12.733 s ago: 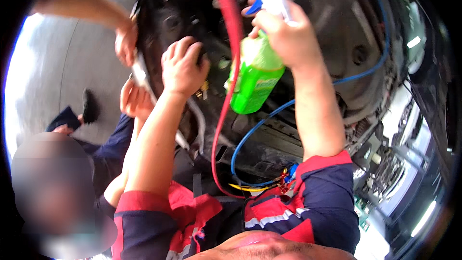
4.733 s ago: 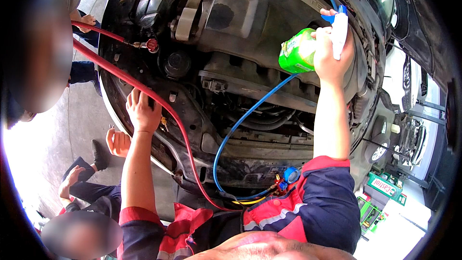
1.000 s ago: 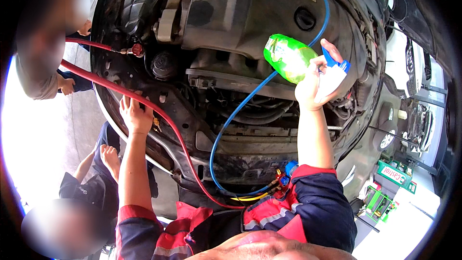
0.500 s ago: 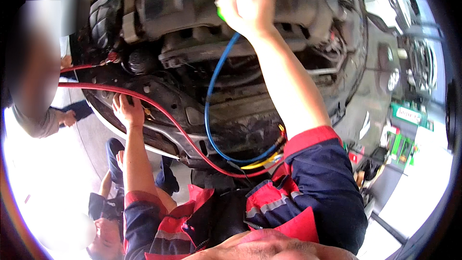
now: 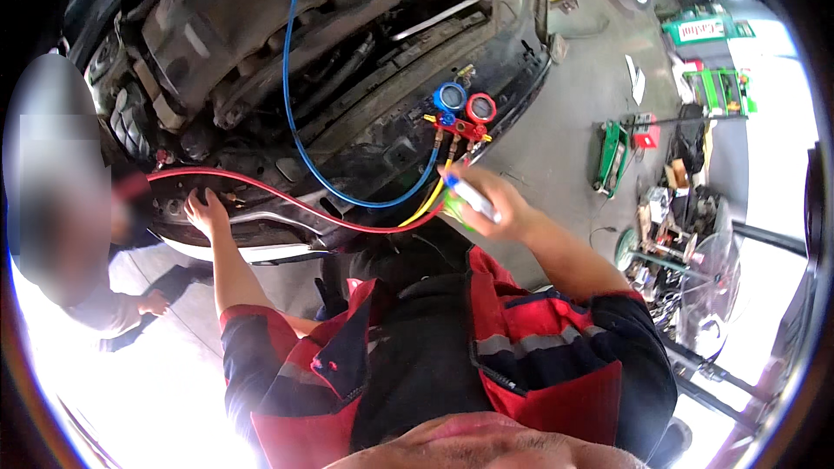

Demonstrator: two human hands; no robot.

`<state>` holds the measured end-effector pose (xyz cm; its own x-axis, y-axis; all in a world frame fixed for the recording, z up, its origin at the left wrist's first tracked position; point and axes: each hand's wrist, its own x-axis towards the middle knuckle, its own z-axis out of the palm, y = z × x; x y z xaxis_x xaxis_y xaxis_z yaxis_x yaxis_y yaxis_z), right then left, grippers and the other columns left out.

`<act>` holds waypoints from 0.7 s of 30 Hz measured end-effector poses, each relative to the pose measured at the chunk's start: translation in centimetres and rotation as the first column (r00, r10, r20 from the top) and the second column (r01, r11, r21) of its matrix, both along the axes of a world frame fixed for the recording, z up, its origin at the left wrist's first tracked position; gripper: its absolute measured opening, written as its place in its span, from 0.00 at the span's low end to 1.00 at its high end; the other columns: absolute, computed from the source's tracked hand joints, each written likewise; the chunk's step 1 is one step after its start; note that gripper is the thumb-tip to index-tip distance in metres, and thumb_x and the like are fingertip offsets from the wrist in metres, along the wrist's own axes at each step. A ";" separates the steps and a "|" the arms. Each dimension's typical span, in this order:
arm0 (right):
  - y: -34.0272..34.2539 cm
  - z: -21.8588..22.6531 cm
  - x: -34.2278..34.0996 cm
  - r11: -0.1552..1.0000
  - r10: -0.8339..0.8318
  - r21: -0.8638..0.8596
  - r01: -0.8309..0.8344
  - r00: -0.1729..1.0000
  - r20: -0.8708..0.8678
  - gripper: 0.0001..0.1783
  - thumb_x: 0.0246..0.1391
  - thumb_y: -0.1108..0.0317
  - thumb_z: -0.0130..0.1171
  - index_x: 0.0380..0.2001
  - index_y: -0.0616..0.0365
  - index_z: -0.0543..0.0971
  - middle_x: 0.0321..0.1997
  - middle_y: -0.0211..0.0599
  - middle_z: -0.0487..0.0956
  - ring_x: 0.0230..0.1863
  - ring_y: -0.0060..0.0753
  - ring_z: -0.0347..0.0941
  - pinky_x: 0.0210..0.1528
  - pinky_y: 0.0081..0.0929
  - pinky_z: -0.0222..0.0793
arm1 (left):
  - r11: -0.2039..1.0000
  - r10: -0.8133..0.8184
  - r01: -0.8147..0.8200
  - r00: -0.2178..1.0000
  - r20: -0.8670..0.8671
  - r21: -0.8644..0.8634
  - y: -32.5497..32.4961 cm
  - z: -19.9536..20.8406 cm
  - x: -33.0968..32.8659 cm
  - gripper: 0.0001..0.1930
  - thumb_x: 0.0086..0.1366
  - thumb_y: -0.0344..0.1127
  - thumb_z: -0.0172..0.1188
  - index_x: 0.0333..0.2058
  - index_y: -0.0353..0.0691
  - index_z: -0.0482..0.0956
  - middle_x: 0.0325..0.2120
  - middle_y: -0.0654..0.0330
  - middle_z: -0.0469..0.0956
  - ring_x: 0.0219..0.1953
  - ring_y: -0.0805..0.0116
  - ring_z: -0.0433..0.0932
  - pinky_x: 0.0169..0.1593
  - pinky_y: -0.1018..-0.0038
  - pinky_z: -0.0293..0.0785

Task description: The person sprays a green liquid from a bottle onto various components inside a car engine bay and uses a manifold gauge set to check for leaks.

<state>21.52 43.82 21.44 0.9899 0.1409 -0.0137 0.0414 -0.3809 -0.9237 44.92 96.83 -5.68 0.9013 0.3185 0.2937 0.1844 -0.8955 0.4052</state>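
Two hands in play: right hand (image 5: pixel 504 213) is wrapped round the green spray bottle (image 5: pixel 456 208) near its white head (image 5: pixel 476 201), just on the wearer's side of the gauge manifold (image 5: pixel 460 128) and beside the yellow hose (image 5: pixel 427 208); left hand (image 5: pixel 208 214) rests at the car's front panel (image 5: pixel 261 215), can't tell if it grips anything. Bottle's likely light, squeezable plastic, slick if wet, so best held at the neck under the trigger. Farther out, red hose (image 5: pixel 200 171) passes the left hand, blue hose (image 5: pixel 287 52) crosses the engine bay.
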 end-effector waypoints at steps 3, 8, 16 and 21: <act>-2.9 -2.5 -11.0 0.925 -0.166 -0.366 0.100 0.974 -0.152 0.30 0.53 0.72 0.57 0.62 0.58 0.71 0.55 0.54 0.77 0.54 0.62 0.75 0.59 0.42 0.71 | 0.988 -0.106 0.112 0.993 0.060 -0.103 0.8 0.9 -1.8 0.24 0.66 0.46 0.61 0.55 0.38 0.76 0.54 0.45 0.74 0.58 0.43 0.70 0.63 0.52 0.65; -7.2 -8.7 -26.2 0.879 -0.414 -0.428 0.208 0.779 -0.471 0.33 0.52 0.70 0.59 0.64 0.54 0.69 0.51 0.58 0.79 0.54 0.63 0.75 0.56 0.43 0.71 | 0.983 -0.185 0.186 0.975 -0.125 -0.001 -1.4 3.2 -10.3 0.25 0.67 0.43 0.60 0.57 0.33 0.71 0.54 0.43 0.71 0.57 0.41 0.68 0.62 0.49 0.64; -13.2 -15.7 -39.8 0.769 -0.639 -0.473 0.431 0.477 -0.603 0.26 0.53 0.68 0.59 0.58 0.56 0.74 0.33 0.41 0.80 0.34 0.32 0.76 0.42 0.33 0.73 | 0.800 -0.588 0.537 0.613 -0.529 -0.268 -11.3 7.5 -26.4 0.21 0.69 0.43 0.57 0.52 0.33 0.74 0.52 0.45 0.75 0.56 0.45 0.72 0.62 0.53 0.67; -17.0 -17.9 -41.1 0.809 -0.577 -0.298 0.507 0.588 -0.566 0.27 0.53 0.66 0.62 0.58 0.57 0.74 0.38 0.47 0.81 0.39 0.38 0.78 0.48 0.34 0.73 | 0.814 -0.470 0.523 0.335 -0.817 -0.253 -18.6 7.2 -32.7 0.21 0.71 0.46 0.53 0.48 0.33 0.78 0.49 0.45 0.78 0.54 0.46 0.75 0.61 0.56 0.68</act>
